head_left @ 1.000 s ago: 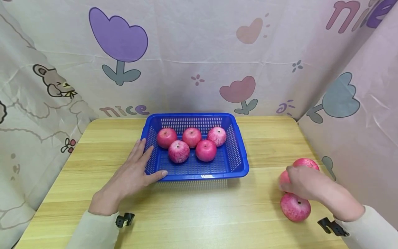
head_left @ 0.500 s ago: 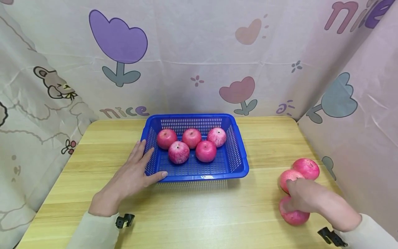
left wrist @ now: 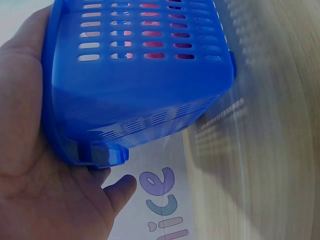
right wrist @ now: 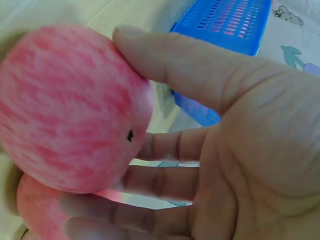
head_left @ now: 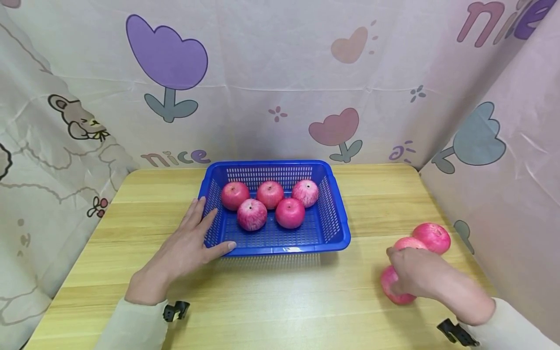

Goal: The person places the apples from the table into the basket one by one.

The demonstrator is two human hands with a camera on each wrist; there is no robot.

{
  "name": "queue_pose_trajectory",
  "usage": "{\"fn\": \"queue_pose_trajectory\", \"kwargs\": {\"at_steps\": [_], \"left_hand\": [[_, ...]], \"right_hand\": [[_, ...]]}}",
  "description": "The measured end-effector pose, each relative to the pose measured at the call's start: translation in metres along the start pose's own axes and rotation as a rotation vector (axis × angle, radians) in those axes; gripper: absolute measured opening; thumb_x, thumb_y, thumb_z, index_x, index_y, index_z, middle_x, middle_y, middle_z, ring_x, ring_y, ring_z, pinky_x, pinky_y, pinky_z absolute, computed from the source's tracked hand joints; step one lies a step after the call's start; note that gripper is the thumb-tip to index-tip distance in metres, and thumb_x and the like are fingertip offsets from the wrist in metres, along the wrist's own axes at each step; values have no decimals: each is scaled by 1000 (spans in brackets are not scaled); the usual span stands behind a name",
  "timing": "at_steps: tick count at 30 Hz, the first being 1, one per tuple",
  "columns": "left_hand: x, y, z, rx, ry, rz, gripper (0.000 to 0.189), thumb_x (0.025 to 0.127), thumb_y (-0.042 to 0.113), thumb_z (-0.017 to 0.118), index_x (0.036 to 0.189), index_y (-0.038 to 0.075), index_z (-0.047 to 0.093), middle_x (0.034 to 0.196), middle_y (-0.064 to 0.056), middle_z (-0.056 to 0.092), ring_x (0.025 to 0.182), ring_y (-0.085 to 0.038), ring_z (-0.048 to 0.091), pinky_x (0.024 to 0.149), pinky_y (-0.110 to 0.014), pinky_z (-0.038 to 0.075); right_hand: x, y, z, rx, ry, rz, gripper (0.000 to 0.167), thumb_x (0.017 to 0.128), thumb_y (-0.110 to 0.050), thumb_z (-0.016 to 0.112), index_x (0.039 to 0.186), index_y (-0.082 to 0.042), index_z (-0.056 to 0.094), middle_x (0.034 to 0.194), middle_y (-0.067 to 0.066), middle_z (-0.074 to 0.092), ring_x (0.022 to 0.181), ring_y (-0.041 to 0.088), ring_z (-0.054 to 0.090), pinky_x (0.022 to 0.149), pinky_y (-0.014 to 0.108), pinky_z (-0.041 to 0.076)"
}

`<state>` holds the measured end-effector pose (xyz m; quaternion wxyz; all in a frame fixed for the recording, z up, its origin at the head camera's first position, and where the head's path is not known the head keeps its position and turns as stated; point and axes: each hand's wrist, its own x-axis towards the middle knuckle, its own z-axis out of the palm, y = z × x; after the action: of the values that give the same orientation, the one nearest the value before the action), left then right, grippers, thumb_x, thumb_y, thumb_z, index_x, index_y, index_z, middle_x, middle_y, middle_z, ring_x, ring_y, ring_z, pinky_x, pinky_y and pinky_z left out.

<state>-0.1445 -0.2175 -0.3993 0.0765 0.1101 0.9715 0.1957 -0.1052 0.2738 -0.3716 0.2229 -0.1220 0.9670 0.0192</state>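
Counter [head_left: 280, 304] carries our blue plastic basket [head_left: 262, 251], against which our left grip [head_left: 181, 248] rests, fingers spread; our right grip [head_left: 417, 273], part-closed, holds the streaked apple [right wrist: 70, 110] at our right, probably firm, smooth, bruisable, best taken round its widest girth.

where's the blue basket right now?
Head view: basket sits at the back middle of the table, left hand touching its near left corner, five apples inside; right hand is off to its right.
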Motion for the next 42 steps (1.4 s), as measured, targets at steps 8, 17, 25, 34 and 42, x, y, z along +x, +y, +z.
{"fn": "queue_pose_trajectory", "kwargs": {"at_steps": [8,17,25,34,42], "left_hand": [[0,0,0,-1,1,0,115,89,84,56,168,7,25,178,-15,-12,164,-38,-11,119,-75,22],[-1,0,0,-6,3,0,115,89,84,56,168,7,25,177,-14,-13,164,-36,-14,120,-74,21],[0,-1,1,-10,7,0,116,88,85,56,168,7,25,178,-14,-13,164,-36,-14,120,-75,22],[0,-1,1,-7,5,-4,118,87,88,53,168,7,24,178,-14,-13,164,-36,-14,120,-75,22],[0,-1,1,-8,-1,-10,118,88,87,55,169,8,22,178,-13,-14,164,-35,-15,119,-75,22]], "right_hand": [[12,-9,-4,-47,80,-12,76,77,-35,92,135,2,61,131,28,68,109,45,71,87,64,60],[29,-11,-1,-17,235,-43,64,79,-29,88,130,1,65,128,26,68,113,50,67,95,66,56],[42,-2,7,37,373,-76,63,92,-30,79,139,9,60,138,35,60,122,58,61,101,71,51],[50,2,10,103,377,-121,65,96,-38,76,145,0,58,140,35,59,122,55,63,98,70,54],[58,5,9,128,340,-95,68,96,-37,76,148,1,56,140,35,59,124,56,62,98,72,53]]}}
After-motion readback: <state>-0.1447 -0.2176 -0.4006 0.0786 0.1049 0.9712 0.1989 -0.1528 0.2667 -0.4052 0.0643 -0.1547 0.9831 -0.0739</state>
